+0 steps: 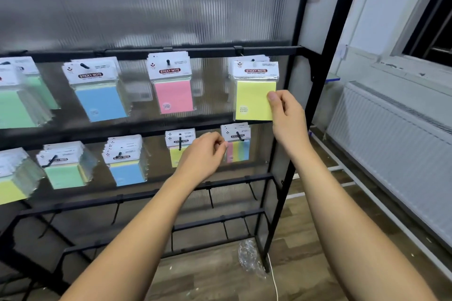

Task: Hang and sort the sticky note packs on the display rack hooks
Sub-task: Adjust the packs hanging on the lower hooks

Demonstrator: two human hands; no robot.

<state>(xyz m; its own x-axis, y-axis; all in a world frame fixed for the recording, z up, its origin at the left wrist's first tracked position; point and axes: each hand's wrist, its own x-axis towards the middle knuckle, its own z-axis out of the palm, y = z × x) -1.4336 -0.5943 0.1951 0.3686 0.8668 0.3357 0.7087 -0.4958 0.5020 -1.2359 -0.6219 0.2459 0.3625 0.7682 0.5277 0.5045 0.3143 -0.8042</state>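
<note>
Your right hand pinches the lower right edge of the yellow pack, thumb on the front face, fingers curled behind — a hold that keeps the card's punched hole free at the top. That pack sits at the far right hook of the upper rail, in front of other yellow packs already hanging there; I cannot tell whether its hole is fully over the hook or only lined up with it. Gripping low lets you swing the header toward the hook tip.

Your left hand is lower, fingers curled in front of the small yellow packs on the second rail, near the striped multicolour packs. Whether it pinches anything I cannot tell — the fingertips are bunched, with nothing clearly between them.

The sorting logic shows along the row: green packs, blue packs, pink packs, then yellow — one colour per hook. The rails below are bare of stock, their hooks hanging free. Crumpled plastic wrap lies on the floor by the rack's foot.
</note>
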